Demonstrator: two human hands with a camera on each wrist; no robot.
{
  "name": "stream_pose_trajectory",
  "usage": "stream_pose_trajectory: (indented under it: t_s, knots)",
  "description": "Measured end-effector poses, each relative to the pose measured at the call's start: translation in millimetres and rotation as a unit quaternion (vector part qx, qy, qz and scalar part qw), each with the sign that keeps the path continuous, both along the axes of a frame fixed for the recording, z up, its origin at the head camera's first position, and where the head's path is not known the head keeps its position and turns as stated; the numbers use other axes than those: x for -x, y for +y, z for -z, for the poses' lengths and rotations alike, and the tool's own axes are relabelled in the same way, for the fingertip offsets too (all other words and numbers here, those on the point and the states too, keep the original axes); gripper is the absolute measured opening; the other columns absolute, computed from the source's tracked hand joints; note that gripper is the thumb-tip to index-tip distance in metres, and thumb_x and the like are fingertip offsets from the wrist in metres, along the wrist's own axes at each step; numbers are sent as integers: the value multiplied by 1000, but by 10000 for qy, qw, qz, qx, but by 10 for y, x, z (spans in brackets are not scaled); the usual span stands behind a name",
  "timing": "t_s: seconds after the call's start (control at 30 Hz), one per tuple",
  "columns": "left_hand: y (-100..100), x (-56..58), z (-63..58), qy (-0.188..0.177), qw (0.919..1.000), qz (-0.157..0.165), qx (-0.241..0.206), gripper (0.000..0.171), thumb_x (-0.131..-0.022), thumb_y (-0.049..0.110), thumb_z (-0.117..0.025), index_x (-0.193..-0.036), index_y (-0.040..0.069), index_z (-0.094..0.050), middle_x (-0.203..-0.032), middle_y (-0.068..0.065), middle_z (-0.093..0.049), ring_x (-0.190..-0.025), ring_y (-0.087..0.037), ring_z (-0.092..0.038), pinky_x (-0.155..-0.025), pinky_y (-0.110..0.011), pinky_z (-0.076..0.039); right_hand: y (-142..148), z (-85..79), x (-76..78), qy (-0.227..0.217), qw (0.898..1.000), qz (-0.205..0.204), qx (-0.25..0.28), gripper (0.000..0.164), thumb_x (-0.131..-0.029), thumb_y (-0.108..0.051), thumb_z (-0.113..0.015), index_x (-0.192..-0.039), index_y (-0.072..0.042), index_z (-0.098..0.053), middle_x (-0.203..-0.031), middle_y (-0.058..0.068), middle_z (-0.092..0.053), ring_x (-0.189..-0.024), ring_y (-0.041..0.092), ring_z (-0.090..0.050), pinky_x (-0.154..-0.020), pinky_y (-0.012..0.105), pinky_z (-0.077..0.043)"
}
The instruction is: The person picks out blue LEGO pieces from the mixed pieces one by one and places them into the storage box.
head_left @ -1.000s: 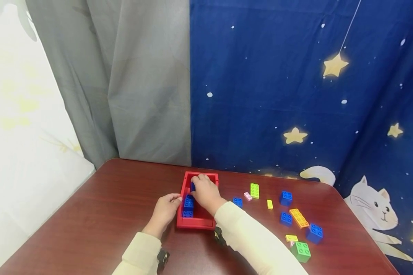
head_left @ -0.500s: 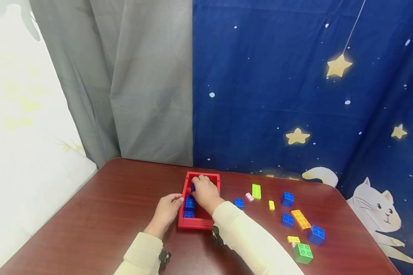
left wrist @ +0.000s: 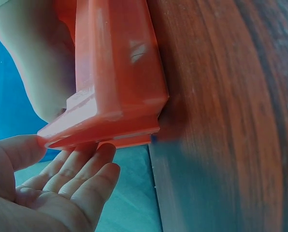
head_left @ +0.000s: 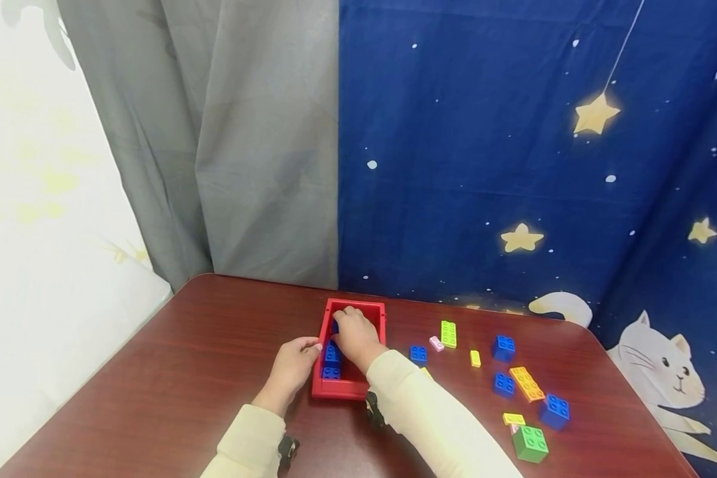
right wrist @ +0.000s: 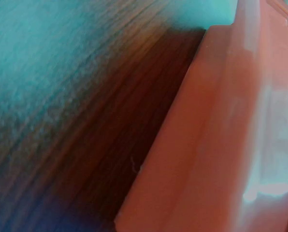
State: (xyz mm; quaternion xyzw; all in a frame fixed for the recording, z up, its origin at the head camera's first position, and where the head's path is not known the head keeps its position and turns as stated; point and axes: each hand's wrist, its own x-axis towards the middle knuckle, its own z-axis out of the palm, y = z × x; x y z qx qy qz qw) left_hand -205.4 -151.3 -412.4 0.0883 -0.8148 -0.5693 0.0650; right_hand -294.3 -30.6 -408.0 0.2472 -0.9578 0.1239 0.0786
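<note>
looking at a red tray (head_left: 340,390) sitting about mid-way across a dark reddish wood bench (head_left: 203,372). got the left hand (head_left: 293,366) over at the tray's left side, lightly pinching the rim between thumb and fingers, with those fingers pretty straight and reaching under the lip. right hand (head_left: 356,334) down inside the tray, with fingers narrow and bent over a dark blue brick (head_left: 336,326) near the far left end. can't make out the tips, so can't tell how tightly.

closer in, along the same left wall, also spotting a studded blue brick (head_left: 333,358) and a near blue brick (head_left: 331,374).

loose on the bench off to the right: a lone blue brick (head_left: 418,354), a pink brick (head_left: 436,343) just beside a lime brick (head_left: 449,334), then a small yellow brick (head_left: 475,358). further right, an orange brick (head_left: 527,384) in among three blue bricks (head_left: 555,412), plus a green brick (head_left: 530,443) near a flat yellow brick (head_left: 513,419). behind all that, a gray curtain (head_left: 269,146) next to a starry navy curtain (head_left: 454,146).
</note>
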Motion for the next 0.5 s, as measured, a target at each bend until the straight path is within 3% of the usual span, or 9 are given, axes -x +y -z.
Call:
stream_pose_trajectory:
  t_s: [0.5]
  knots:
    - [15,19,-6,40,10000,-54,40,30,-97,10,-52,-120,-8,-61,-115,-25,-64,-104,-35,-63,-94,-49,-50,-36,44,46,-241,9997,0,-90,38,-89,-20,-68,-125,-9,-63,-118,9,-63,-112,23,-59,-97,35,-50]
